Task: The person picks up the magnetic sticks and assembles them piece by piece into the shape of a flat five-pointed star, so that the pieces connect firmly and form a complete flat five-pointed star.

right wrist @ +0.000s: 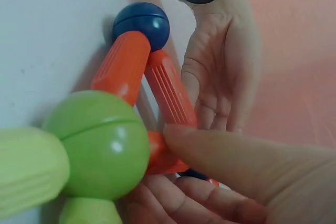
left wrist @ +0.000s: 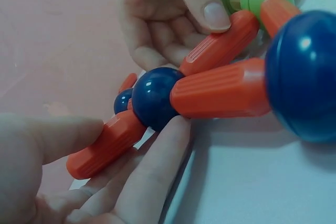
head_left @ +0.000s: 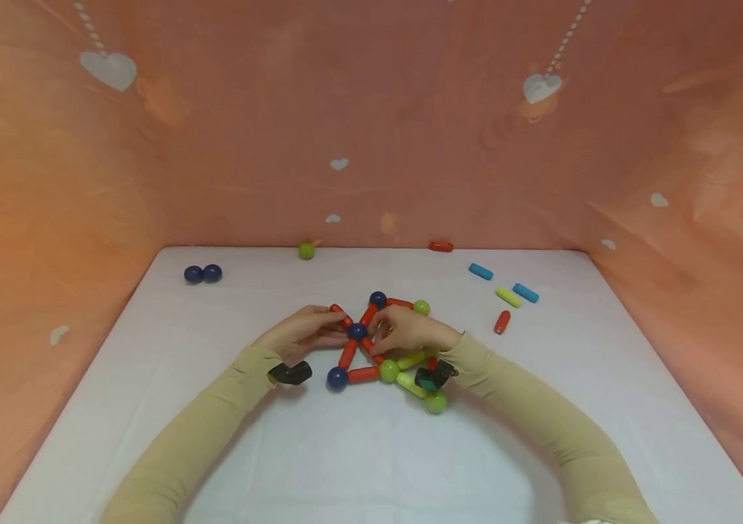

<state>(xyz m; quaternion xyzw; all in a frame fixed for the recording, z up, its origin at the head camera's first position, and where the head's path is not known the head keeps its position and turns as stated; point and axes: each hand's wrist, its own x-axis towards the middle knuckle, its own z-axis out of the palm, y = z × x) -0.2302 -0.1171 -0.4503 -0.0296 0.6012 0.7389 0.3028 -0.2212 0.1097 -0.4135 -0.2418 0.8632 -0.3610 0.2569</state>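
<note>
A structure of magnetic balls and rods lies mid-table. At its raised middle is a blue ball (head_left: 357, 331) with several red rods joined to it. My left hand (head_left: 306, 331) pinches the outer red rod (left wrist: 107, 145) between thumb and fingers, its far end free. With thumb above and fingers beneath, my right hand (head_left: 407, 327) holds the red rod (left wrist: 223, 43) running from that ball to a green ball (right wrist: 97, 145). Another blue ball (head_left: 337, 378) sits at the near left corner. Yellow-green rods (head_left: 410, 385) and a green ball (head_left: 435, 402) extend right, partly behind the right wrist.
Two blue balls (head_left: 204, 274) touch at the back left. A green ball (head_left: 306, 250) and a red rod (head_left: 441, 247) lie along the back edge. Loose blue rods (head_left: 481, 271), a yellow-green rod (head_left: 508, 296) and a red rod (head_left: 502, 322) are at the right. Fabric walls (head_left: 371, 109) enclose the white table.
</note>
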